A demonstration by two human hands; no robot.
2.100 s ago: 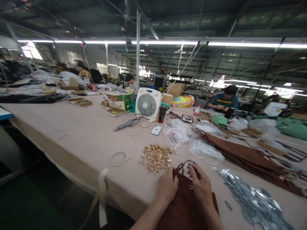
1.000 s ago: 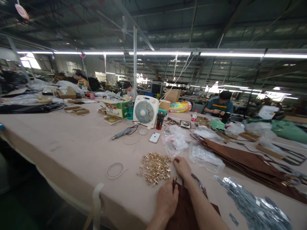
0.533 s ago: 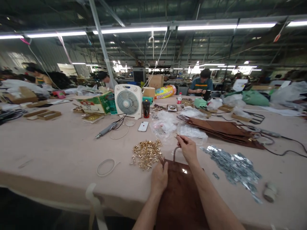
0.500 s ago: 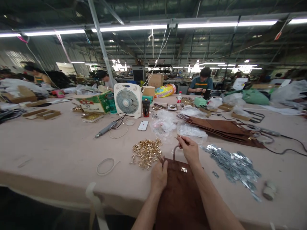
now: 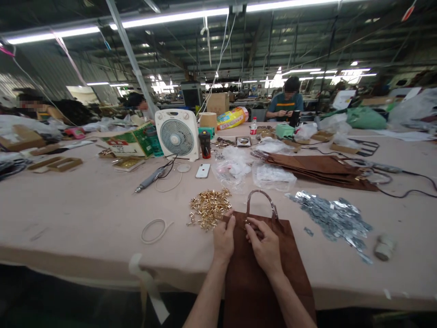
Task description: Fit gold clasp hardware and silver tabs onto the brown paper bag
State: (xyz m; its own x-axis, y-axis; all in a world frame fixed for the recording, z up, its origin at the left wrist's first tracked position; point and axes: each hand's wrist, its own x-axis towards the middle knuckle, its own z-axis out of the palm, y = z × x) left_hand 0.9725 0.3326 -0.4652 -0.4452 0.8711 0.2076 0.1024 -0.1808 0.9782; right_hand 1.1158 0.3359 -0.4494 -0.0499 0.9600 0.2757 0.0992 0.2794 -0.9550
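One flat, dark-brown, leather-like bag (image 5: 246, 282) lies at the pinkish cloth-covered table's (image 5: 102, 218) near edge. Your left hand (image 5: 223, 237) pinches its upper left corner; your right hand (image 5: 264, 246) seems to pinch a tiny gold-coloured piece (image 5: 246, 222) by its brown looped handle (image 5: 248, 205) — slacken that pinch and it could drop.

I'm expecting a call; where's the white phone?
In the head view, the white phone lies just left of centre, between the dark tumbler and the pile of gold fasteners.
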